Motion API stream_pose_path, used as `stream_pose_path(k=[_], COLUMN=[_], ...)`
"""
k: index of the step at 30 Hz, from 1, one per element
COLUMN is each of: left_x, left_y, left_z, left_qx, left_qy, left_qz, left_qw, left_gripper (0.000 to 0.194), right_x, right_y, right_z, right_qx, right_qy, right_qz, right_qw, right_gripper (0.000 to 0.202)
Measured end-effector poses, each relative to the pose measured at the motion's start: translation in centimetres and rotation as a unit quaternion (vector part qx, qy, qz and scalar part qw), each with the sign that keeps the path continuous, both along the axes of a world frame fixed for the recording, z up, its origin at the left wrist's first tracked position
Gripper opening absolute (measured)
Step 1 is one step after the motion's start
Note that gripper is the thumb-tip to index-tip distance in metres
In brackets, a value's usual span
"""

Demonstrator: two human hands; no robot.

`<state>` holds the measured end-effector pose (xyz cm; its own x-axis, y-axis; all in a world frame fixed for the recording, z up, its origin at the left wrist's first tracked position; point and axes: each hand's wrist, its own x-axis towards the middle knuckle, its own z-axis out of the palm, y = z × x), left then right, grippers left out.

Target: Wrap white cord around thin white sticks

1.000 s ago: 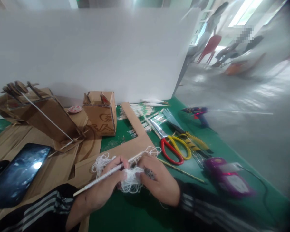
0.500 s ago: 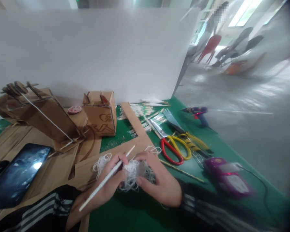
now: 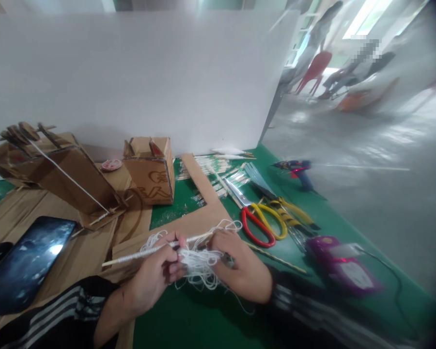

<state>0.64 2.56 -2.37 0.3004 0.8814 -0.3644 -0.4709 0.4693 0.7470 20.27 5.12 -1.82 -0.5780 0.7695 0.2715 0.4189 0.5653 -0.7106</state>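
Observation:
My left hand (image 3: 153, 272) is closed on a thin wooden stick (image 3: 132, 256) with white string wound around it. The stick lies nearly level, its right end reaching my right hand. Between both hands bunches a loose tangle of white string (image 3: 198, 264), and the left fingertips touch its edge. My right hand (image 3: 241, 266) is closed on the tangle's right side; some of its fingers are hidden. More string loops show behind both hands, and one loose strand trails below the right. Scissors (image 3: 257, 228) with red and yellow handles lie just beyond my right hand.
Cardboard sheets (image 3: 25, 203), a phone (image 3: 29, 264) and a cardboard structure (image 3: 83, 179) with string occupy the left. A cardboard box (image 3: 148, 174) stands behind. To the right are pliers (image 3: 294, 215), a glue gun (image 3: 298, 172) and a purple device (image 3: 343, 266) with a cable. A white panel (image 3: 141, 72) rises behind.
The wound stick has swung from a steep slant to nearly level, and my left hand has turned with it. The string tangle has spread out between the hands.

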Motion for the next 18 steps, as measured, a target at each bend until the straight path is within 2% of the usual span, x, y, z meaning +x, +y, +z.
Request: stream_pose_path(k=[3, 5, 6, 9, 10, 15, 18], left_x=[0.0, 0.1, 0.1, 0.0, 0.0, 0.1, 0.2], left_y=[0.2, 0.2, 0.1, -0.1, -0.2, -0.3, -0.1], left_z=[0.1, 0.0, -0.1, -0.5, -0.6, -0.7, -0.5], left_qx=[0.021, 0.034, 0.038, 0.047, 0.050, 0.052, 0.025], left_qy=[0.016, 0.027, 0.035, 0.067, 0.081, 0.087, 0.052], left_qz=[-0.004, -0.006, -0.007, -0.024, -0.033, -0.069, -0.049], left_qw=[1.000, 0.999, 0.999, 0.996, 0.995, 0.992, 0.997], left_gripper=[0.012, 0.010, 0.010, 0.011, 0.011, 0.011, 0.011], right_x=[0.2, 0.3, 0.3, 0.3, 0.2, -0.5, -0.5], right_y=[0.0, -0.2, -0.4, -0.9, -1.1, -1.1, -1.0], right_z=[0.1, 0.0, 0.0, -0.1, -0.1, 0.1, 0.2], right_qx=[-0.006, -0.024, -0.037, -0.070, -0.076, -0.069, -0.089], right_qy=[0.002, 0.011, 0.021, 0.062, 0.068, 0.059, 0.085], right_qz=[0.001, -0.013, -0.023, -0.030, -0.029, -0.030, -0.023], right_qw=[1.000, 1.000, 0.999, 0.995, 0.994, 0.995, 0.992], right_gripper=[0.012, 0.004, 0.008, 0.037, 0.040, 0.003, 0.008])
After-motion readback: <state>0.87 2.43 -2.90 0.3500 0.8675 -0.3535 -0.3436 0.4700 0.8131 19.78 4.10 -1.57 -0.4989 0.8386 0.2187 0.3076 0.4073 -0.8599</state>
